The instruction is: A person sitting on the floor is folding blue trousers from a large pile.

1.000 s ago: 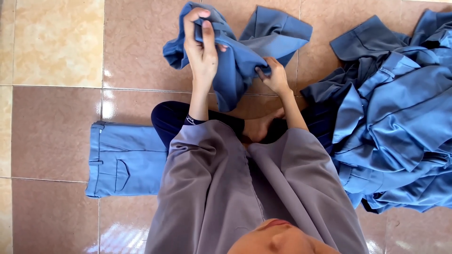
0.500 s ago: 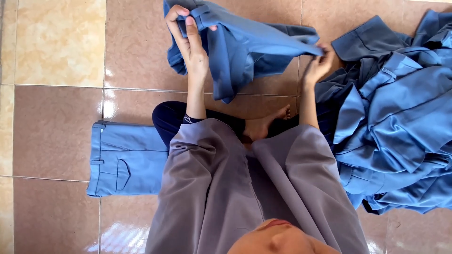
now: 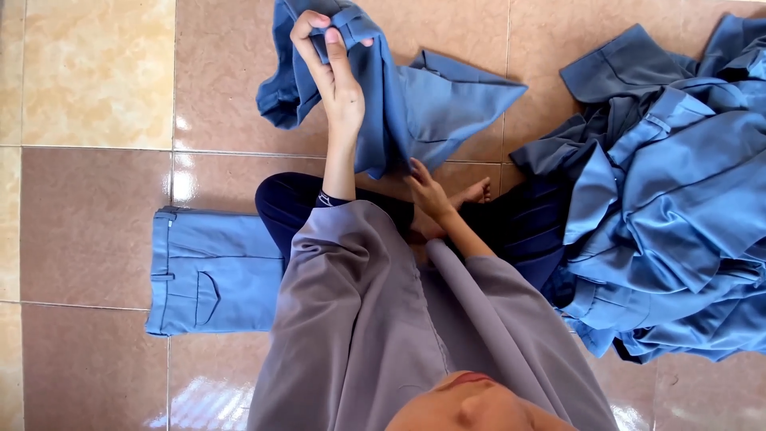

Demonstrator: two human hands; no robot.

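Note:
My left hand (image 3: 331,68) is raised and pinches the top edge of a blue garment (image 3: 399,104), lifting it off the tiled floor. The cloth hangs down from that grip and spreads to the right in a pointed fold. My right hand (image 3: 427,191) is lower, near my lap, with its fingers on the lower edge of the same garment. I sit on the floor in grey sleeves and dark trousers.
A folded pair of light blue trousers (image 3: 211,271) lies flat on the floor at my left. A loose heap of blue garments (image 3: 678,207) fills the right side. Beige and brown floor tiles (image 3: 88,80) surround me.
My left hand stayed high on the garment's top edge. My right hand swung out to the right, then came back down to the garment's lower edge near my lap.

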